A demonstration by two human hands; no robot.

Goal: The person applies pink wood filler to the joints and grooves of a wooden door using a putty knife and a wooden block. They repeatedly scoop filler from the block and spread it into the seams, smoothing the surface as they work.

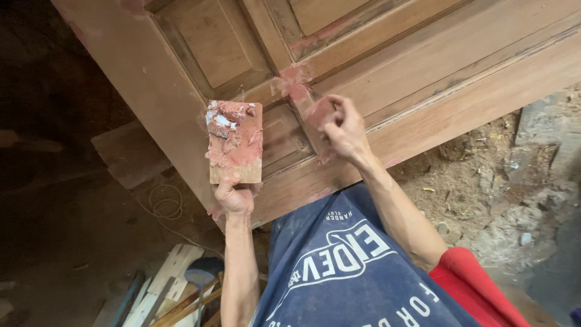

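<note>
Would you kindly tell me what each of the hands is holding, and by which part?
The left hand grips a small wooden board smeared with reddish filler, by its bottom edge. The right hand presses against the wooden door; anything in it is hidden.

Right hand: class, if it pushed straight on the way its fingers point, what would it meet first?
The right hand already looks pressed to the wooden panelled door, at a reddish filler patch. It would likely meet that door surface at once, though depth is hard to judge.
</note>
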